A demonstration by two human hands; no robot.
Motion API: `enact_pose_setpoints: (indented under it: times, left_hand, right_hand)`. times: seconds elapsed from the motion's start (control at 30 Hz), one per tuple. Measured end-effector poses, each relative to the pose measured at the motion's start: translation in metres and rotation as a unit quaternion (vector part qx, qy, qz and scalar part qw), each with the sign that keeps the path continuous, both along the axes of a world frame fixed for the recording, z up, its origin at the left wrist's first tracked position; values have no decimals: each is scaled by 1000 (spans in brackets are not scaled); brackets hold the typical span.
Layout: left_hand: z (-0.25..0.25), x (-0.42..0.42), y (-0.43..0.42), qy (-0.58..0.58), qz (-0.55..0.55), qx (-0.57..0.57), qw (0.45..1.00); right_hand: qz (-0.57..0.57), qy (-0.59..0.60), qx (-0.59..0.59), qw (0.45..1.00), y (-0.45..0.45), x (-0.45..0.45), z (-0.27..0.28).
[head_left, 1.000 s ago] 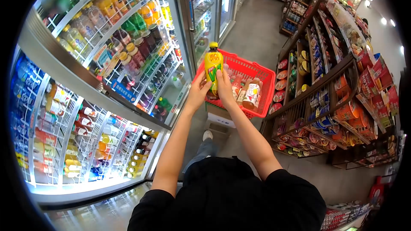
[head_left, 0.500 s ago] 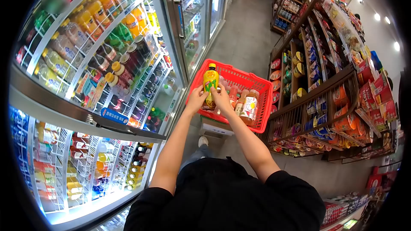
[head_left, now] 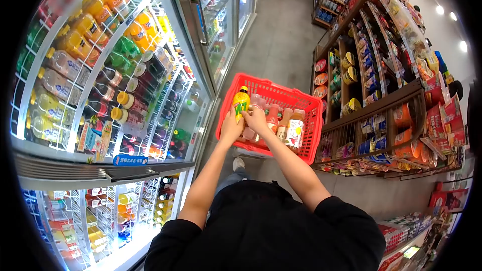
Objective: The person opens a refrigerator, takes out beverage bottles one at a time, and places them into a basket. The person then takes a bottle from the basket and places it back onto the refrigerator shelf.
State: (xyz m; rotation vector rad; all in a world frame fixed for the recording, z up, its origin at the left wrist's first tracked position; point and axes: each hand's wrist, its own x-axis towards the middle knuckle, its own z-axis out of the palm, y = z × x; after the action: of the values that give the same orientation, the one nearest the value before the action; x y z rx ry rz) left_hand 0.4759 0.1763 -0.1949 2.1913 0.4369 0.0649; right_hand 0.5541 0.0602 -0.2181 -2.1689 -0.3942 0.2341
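A yellow bottle with a dark cap stands nearly upright at the left side of a red basket. My left hand is wrapped round its lower part. The fingers of my right hand are bent beside the bottle's right side; whether they grip it is hard to tell. Several bottles lie in the basket to the right, among them a pink one and one with a white label. The bottom of the yellow bottle is hidden behind my left hand.
On the left stand lit drink coolers with door frames and rows of bottles. Brown shelving with packaged food is on the right. Grey floor runs between them, beyond the basket.
The yellow bottle has gone from above the basket down into its left side, with both hands following. The view has shifted, so the coolers appear turned.
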Motion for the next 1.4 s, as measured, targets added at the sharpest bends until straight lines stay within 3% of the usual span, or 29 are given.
enact_pose_setpoints:
  times: [0.13, 0.27, 0.33, 0.4, 0.47, 0.5, 0.53, 0.6, 0.67, 0.73, 0.87, 0.97, 1.07, 1.27, 1.4]
  left_hand:
    - [-7, 0, -5, -81, 2, 47, 996]
    - [-4, -5, -14, -83, 9, 120, 989]
    - [1, -2, -18, -76, 13, 149, 986]
    - [6, -2, -21, -54, 6, 249, 967]
    - [7, 3, -18, -38, 1, 234, 971]
    - [9, 5, -18, -25, -1, 221, 975]
    - [11, 6, -19, -21, 1, 220, 975]
    - [18, 10, -21, 17, -3, 264, 964]
    - [18, 11, -23, 28, 6, 278, 960]
    - [23, 14, -29, 45, 2, 318, 947]
    - [7, 20, -33, 85, 18, 324, 942]
    - [2, 20, -41, 50, 34, 321, 945]
    - [7, 20, -50, 31, 81, 287, 954]
    - [9, -9, -63, -97, 151, 195, 964]
    - [9, -35, -71, -88, 201, 132, 967]
  right_hand:
    - [12, 50, 17, 998, -2, 9, 8]
    - [14, 76, 18, 997, -9, 12, 18]
    - [-19, -4, 0, 1000, -15, 19, 3]
    - [-30, -22, -20, 999, -20, 28, -17]
    - [-78, -145, -50, 985, -26, 31, -37]
    - [-60, -35, -56, 996, -28, 31, -39]
    - [-57, -32, -57, 996, -29, 31, -39]
    - [-48, 109, -88, 989, -25, 36, -39]
    - [-39, 96, -84, 991, -25, 38, -37]
    - [-40, 210, -86, 973, -30, 42, -15]
    - [-30, 209, -73, 975, -50, 51, -27]
    - [-16, 219, 20, 975, -69, 52, -43]
    - [9, 205, 5, 979, -73, 51, -48]
    - [73, 104, 41, 991, -81, 51, -47]
    - [68, 0, 70, 995, -85, 49, -29]
